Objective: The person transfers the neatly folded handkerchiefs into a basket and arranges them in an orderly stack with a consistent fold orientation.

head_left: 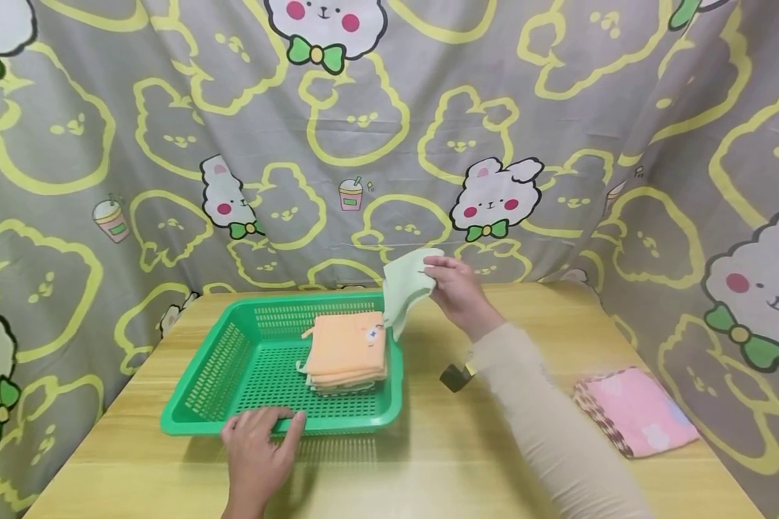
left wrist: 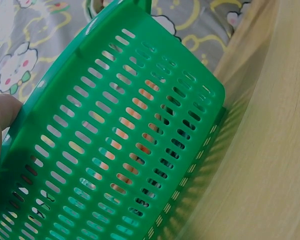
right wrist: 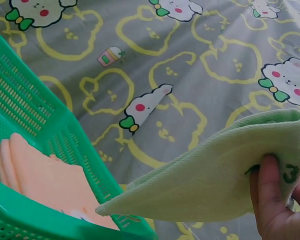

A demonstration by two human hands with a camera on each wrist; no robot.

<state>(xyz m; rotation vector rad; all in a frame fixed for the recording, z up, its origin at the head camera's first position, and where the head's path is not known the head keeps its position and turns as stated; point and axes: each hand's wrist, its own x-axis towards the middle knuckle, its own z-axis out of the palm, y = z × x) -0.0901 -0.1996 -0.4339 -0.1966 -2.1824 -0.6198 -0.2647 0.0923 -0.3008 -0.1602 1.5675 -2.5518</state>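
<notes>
A green plastic basket (head_left: 285,425) with slotted walls stands on the table. My left hand (head_left: 260,447) grips its near rim, thumb and fingers bent over the edge; the left wrist view shows the outer side of the basket wall (left wrist: 105,115). Above the basket's right rim, my right hand (head_left: 457,292) pinches a folded pale green towel (head_left: 405,285) by its right end. A dark green mark shows on this towel (right wrist: 215,180) beside my fingers. Inside the basket, at the right, lies a stack of folded towels (head_left: 347,342), with an orange one on top.
A folded pink towel (head_left: 639,411) with a brown patterned edge lies at the table's right. A small dark object (head_left: 456,377) sits beside the basket, partly behind my right sleeve (head_left: 539,411). Patterned grey curtains (head_left: 402,173) surround the wooden table (head_left: 441,461).
</notes>
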